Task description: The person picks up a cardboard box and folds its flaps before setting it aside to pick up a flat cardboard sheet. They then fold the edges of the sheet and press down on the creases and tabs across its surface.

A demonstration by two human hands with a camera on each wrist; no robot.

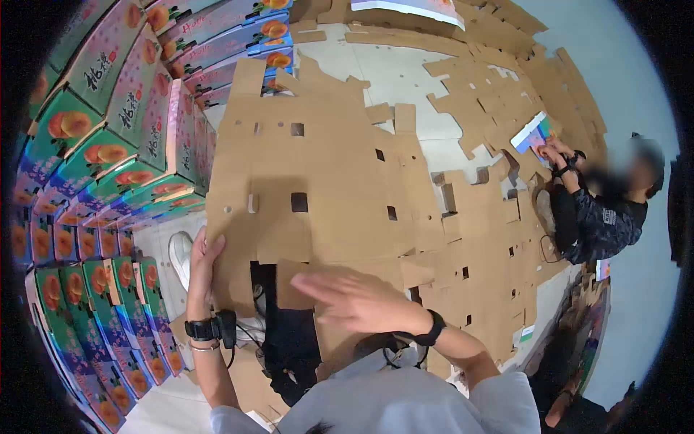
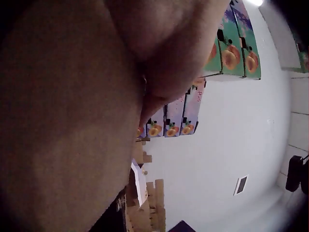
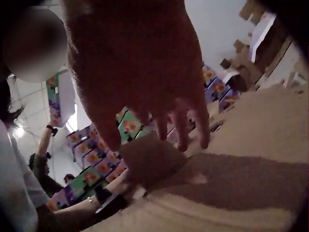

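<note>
A large flat brown cardboard sheet [image 1: 340,166] with small square cutouts spreads in front of me. My left hand [image 1: 204,267] grips its near left edge, thumb on the upper face. In the left wrist view, the cardboard's broad face [image 2: 63,121] fills the left side beside that hand [image 2: 174,53]. Over the near part of the sheet is my right hand [image 1: 350,298], blurred, with its fingers extended. The right wrist view shows this hand [image 3: 140,72] with fingers spread and pointing down, close over a cardboard flap [image 3: 153,159].
Stacks of printed peach boxes [image 1: 137,123] line the left side, with more upright boxes [image 1: 108,304] nearer. On the right a seated person [image 1: 603,210] handles a printed carton [image 1: 531,132]. Cardboard scraps [image 1: 499,94] lie on the pale floor [image 1: 369,69]. My shoe [image 1: 179,257] is beside the sheet.
</note>
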